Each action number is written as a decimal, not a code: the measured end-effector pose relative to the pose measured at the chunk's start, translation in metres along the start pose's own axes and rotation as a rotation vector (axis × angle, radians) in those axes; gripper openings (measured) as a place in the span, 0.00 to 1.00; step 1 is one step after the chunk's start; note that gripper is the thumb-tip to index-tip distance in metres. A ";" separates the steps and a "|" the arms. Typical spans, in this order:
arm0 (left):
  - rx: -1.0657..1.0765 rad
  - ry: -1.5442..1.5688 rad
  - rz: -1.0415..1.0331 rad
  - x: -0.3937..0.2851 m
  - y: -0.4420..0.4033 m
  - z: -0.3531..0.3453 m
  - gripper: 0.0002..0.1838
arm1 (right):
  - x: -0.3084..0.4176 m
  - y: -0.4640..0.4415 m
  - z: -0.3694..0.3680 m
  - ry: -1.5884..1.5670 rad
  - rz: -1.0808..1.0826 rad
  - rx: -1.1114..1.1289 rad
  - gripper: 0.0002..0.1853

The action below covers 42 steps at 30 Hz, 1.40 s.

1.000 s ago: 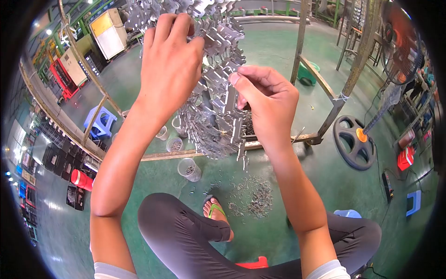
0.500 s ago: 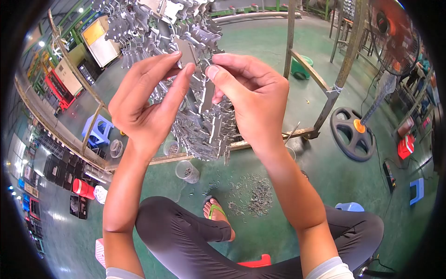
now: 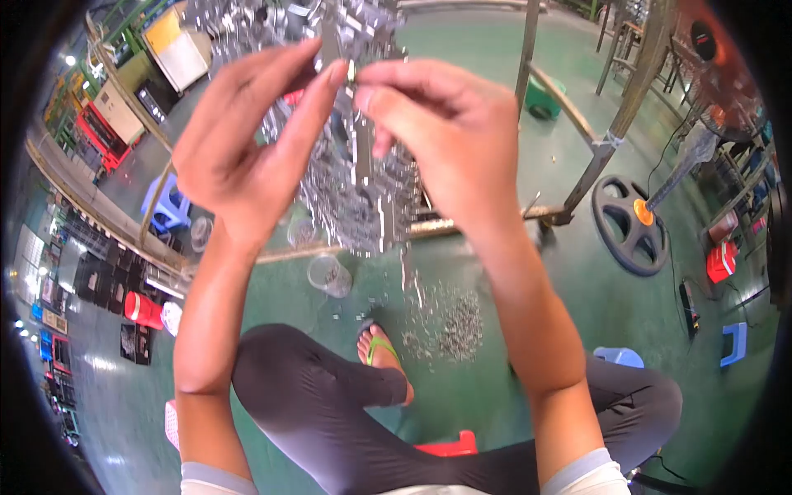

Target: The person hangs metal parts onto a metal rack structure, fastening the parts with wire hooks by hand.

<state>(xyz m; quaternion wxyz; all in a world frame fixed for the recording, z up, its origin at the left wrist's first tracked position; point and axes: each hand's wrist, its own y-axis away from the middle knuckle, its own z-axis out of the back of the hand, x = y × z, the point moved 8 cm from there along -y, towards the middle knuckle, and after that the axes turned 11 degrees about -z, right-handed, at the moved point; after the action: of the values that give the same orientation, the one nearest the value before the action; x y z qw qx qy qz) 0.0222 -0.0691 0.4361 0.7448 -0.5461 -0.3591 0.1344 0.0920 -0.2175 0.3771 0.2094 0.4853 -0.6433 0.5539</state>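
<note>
A dense hanging cluster of grey metal plates (image 3: 351, 214) fills the space in front of me. At its upper part, my left hand (image 3: 243, 136) has thumb and index finger on either side of a flat metal plate (image 3: 329, 37), seemingly pinching its edge. Close by on the right, my right hand (image 3: 454, 132) is closed, thumb against index finger, at a small shiny metal hook (image 3: 352, 73). Its exact shape is blurred. Just below those fingertips hangs a long narrow plate (image 3: 363, 153). The two hands' fingertips are close together but apart.
Small metal hooks lie in a pile (image 3: 459, 326) on the green floor. A clear plastic cup (image 3: 330, 276) stands near my foot. A wooden frame (image 3: 590, 177) surrounds the cluster, and a fan (image 3: 631, 223) stands right. A blue stool (image 3: 167, 202) is at left.
Both hands have risen a little with the plate and hook between their fingers. The whole view has shifted slightly, and the hands and cluster are now more blurred.
</note>
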 end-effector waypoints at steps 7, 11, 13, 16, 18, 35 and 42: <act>0.045 0.163 0.187 0.011 0.038 -0.018 0.09 | -0.041 0.001 -0.005 -0.005 -0.020 0.128 0.08; -0.075 0.259 0.341 0.028 0.052 -0.025 0.08 | -0.049 -0.006 -0.003 -0.008 -0.055 0.082 0.08; -0.124 0.289 0.370 0.030 0.055 -0.025 0.07 | -0.052 -0.008 -0.004 -0.039 -0.056 0.069 0.08; -0.163 0.318 0.410 0.036 0.057 -0.023 0.06 | -0.052 -0.010 -0.007 -0.009 -0.066 0.068 0.08; -0.187 0.348 0.480 0.037 0.061 -0.024 0.07 | -0.052 -0.009 -0.007 -0.059 -0.071 0.067 0.12; -0.288 0.517 0.813 0.032 0.068 -0.017 0.05 | -0.056 0.005 -0.007 0.001 -0.334 0.096 0.19; -0.339 0.544 0.900 0.031 0.061 -0.009 0.05 | -0.037 0.006 -0.020 0.075 -0.114 0.061 0.14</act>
<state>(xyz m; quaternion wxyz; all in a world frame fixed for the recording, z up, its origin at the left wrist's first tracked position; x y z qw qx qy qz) 0.0623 -0.0346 0.3911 0.5814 -0.7730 0.0986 0.2340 0.0982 -0.1852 0.3497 0.2495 0.5064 -0.5891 0.5782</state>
